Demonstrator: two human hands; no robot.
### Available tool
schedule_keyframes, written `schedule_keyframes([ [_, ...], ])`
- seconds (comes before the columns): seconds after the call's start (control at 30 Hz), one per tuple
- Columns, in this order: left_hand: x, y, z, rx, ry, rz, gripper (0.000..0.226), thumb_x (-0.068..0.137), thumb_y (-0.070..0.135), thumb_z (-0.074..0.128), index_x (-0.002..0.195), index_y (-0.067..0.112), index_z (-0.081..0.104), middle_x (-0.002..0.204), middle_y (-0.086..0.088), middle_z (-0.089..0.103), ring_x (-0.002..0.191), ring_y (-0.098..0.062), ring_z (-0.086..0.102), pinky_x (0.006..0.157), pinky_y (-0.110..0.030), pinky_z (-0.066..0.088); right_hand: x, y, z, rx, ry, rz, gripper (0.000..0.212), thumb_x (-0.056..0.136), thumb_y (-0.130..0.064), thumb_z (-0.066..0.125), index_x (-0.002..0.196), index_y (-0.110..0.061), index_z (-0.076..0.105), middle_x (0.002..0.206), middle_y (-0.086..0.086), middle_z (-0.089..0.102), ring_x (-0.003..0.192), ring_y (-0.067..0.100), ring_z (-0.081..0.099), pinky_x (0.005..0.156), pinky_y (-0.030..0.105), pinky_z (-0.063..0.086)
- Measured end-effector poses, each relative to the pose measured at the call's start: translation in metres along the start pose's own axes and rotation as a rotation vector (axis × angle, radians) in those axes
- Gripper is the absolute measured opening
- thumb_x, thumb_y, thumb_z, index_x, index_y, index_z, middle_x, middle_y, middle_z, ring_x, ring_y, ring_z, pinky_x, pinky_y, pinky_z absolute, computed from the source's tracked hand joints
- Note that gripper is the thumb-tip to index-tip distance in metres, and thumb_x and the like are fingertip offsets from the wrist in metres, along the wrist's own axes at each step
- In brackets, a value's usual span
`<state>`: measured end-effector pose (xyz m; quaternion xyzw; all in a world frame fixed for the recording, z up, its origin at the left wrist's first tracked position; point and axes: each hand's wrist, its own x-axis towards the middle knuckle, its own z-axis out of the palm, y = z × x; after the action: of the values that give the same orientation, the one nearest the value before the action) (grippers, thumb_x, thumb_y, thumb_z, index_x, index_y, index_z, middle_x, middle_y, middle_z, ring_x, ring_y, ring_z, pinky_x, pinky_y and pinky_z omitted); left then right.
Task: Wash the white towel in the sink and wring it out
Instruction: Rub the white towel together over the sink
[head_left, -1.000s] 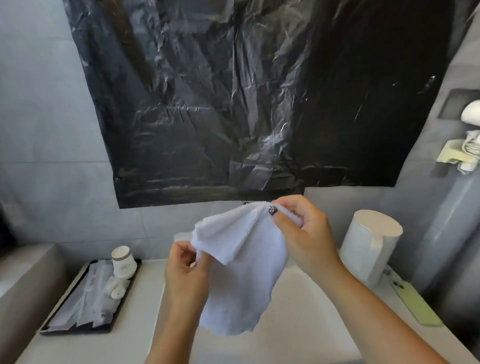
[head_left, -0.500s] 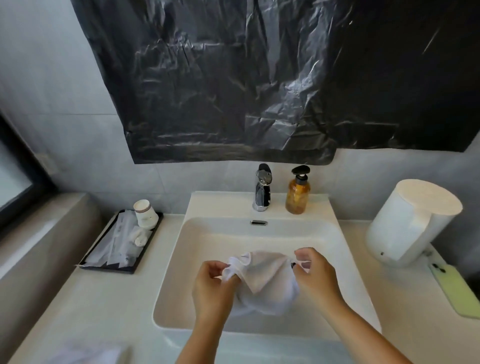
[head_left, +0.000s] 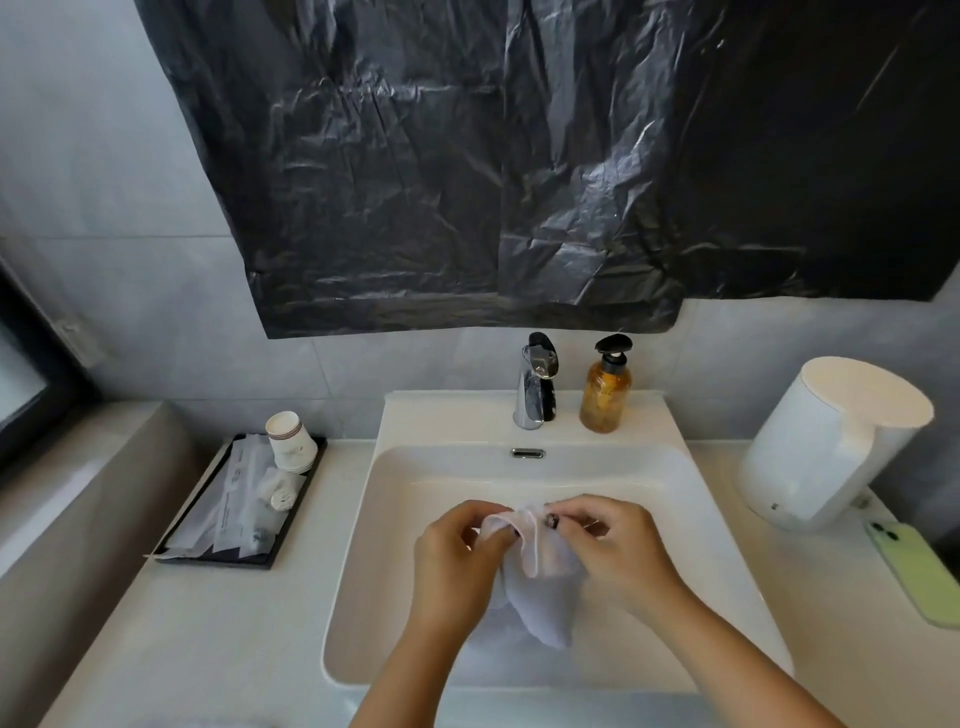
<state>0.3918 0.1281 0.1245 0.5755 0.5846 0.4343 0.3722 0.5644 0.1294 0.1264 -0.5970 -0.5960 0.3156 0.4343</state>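
Both hands, left (head_left: 457, 558) and right (head_left: 605, 543), pinching white towel (head_left: 540, 587) over sink (head_left: 415, 467), below faucet (head_left: 535, 384); probably gathering for wetting.

White towel (head_left: 540, 587) hangs bunched and crumpled inside the white sink (head_left: 415, 519).

Over the white rectangular ceramic sink (head_left: 395, 519), our left hand (head_left: 457, 561) and right hand (head_left: 615, 551) pinch the top edge of a small white terry towel (head_left: 540, 582), each grip close beside the other, the cloth hanging bunched into the basin. Behind it stand a chrome faucet (head_left: 535, 384) and an amber pump soap bottle (head_left: 607, 387). On the pale counter (head_left: 234, 623) sit a black tray of wrapped toiletries (head_left: 244, 509), a white cylindrical dispenser (head_left: 831, 441) and a green phone (head_left: 919, 577). Crumpled black plastic sheeting (head_left: 519, 156) covers the wall.
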Motion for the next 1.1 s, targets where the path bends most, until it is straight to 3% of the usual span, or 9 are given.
schedule_keyframes([
  [0.23, 0.030, 0.019, -0.013, 0.071, 0.092, 0.033, 0.010, 0.099, 0.024, 0.055, 0.091, 0.019, 0.054, 0.068, 0.008, 0.059, 0.063, -0.006, 0.053, 0.056, -0.014, 0.038, 0.017, -0.032, -0.051, 0.064, 0.367, -0.020, 0.026, 0.088, -0.006, 0.066, 0.080, -0.030, 0.074, 0.078, -0.015, 0.073, 0.080, 0.010, 0.068, 0.072, 0.026, 0.051],
  [0.4, 0.045, 0.069, -0.011, -0.016, 0.066, 0.128, 0.012, 0.101, 0.023, 0.051, 0.089, 0.025, 0.050, 0.068, 0.007, 0.056, 0.064, -0.010, 0.051, 0.053, -0.015, 0.037, 0.020, -0.044, -0.067, 0.023, 0.477, -0.067, 0.026, 0.089, -0.010, 0.064, 0.079, -0.033, 0.066, 0.082, -0.016, 0.069, 0.083, 0.010, 0.064, 0.066, 0.019, 0.046],
  [0.47, 0.049, 0.097, -0.007, -0.092, 0.023, 0.177, 0.015, 0.100, 0.022, 0.052, 0.087, 0.027, 0.050, 0.073, 0.009, 0.055, 0.067, -0.007, 0.051, 0.052, -0.012, 0.037, 0.022, -0.044, -0.068, 0.127, 0.440, -0.074, 0.020, 0.082, -0.016, 0.072, 0.089, -0.031, 0.061, 0.095, -0.015, 0.066, 0.097, 0.012, 0.062, 0.078, 0.020, 0.046],
  [0.57, 0.053, 0.134, 0.001, -0.110, -0.074, 0.327, 0.019, 0.098, 0.021, 0.056, 0.081, 0.027, 0.051, 0.073, 0.013, 0.054, 0.066, 0.000, 0.050, 0.057, -0.014, 0.038, 0.023, -0.038, -0.062, 0.318, 0.113, -0.128, 0.068, 0.067, -0.028, 0.077, 0.128, -0.026, 0.047, 0.124, -0.016, 0.057, 0.118, -0.003, 0.053, 0.095, 0.012, 0.041],
  [0.63, 0.055, 0.151, 0.003, -0.124, -0.100, 0.390, 0.017, 0.095, 0.018, 0.060, 0.080, 0.019, 0.052, 0.069, 0.013, 0.052, 0.063, -0.001, 0.048, 0.058, -0.017, 0.039, 0.024, -0.033, -0.051, 0.273, -0.106, -0.092, 0.078, 0.067, -0.040, 0.081, 0.135, -0.024, 0.046, 0.122, -0.009, 0.064, 0.118, 0.006, 0.058, 0.098, 0.024, 0.047],
  [0.77, 0.061, 0.147, -0.013, -0.077, -0.095, 0.425, 0.015, 0.085, 0.012, 0.068, 0.074, 0.014, 0.058, 0.058, 0.017, 0.054, 0.056, -0.002, 0.047, 0.054, -0.018, 0.039, 0.023, -0.017, -0.038, 0.126, -0.081, 0.052, 0.054, 0.071, -0.062, 0.074, 0.096, -0.014, 0.070, 0.090, 0.004, 0.072, 0.086, 0.021, 0.069, 0.078, 0.040, 0.056],
  [0.87, 0.056, 0.112, -0.030, -0.026, -0.190, 0.397, 0.020, 0.077, 0.018, 0.080, 0.073, 0.020, 0.061, 0.055, 0.014, 0.056, 0.050, -0.002, 0.045, 0.051, -0.018, 0.036, 0.018, -0.005, -0.045, 0.145, -0.035, 0.058, 0.044, 0.081, -0.041, 0.072, 0.080, 0.002, 0.061, 0.066, 0.008, 0.057, 0.064, 0.016, 0.051, 0.060, 0.029, 0.036],
  [0.97, 0.054, 0.066, -0.040, 0.375, -0.354, 0.296, 0.045, 0.061, 0.055, 0.085, 0.072, 0.021, 0.056, 0.058, 0.010, 0.050, 0.050, -0.003, 0.039, 0.050, -0.018, 0.032, 0.016, -0.007, -0.054, 0.131, -0.032, 0.052, 0.037, 0.085, -0.012, 0.072, 0.061, -0.006, 0.045, 0.057, -0.004, 0.035, 0.057, 0.010, 0.031, 0.054, 0.025, 0.022],
  [1.1, 0.049, 0.010, -0.030, 0.582, -0.496, 0.128, 0.046, 0.077, 0.044, 0.078, 0.054, 0.021, 0.044, 0.050, 0.007, 0.038, 0.048, -0.009, 0.032, 0.051, -0.023, 0.025, 0.021, -0.015, -0.063, 0.009, -0.170, -0.013, 0.042, 0.068, -0.018, 0.085, 0.054, -0.011, 0.046, 0.057, -0.002, 0.036, 0.057, 0.009, 0.032, 0.053, 0.025, 0.023],
])
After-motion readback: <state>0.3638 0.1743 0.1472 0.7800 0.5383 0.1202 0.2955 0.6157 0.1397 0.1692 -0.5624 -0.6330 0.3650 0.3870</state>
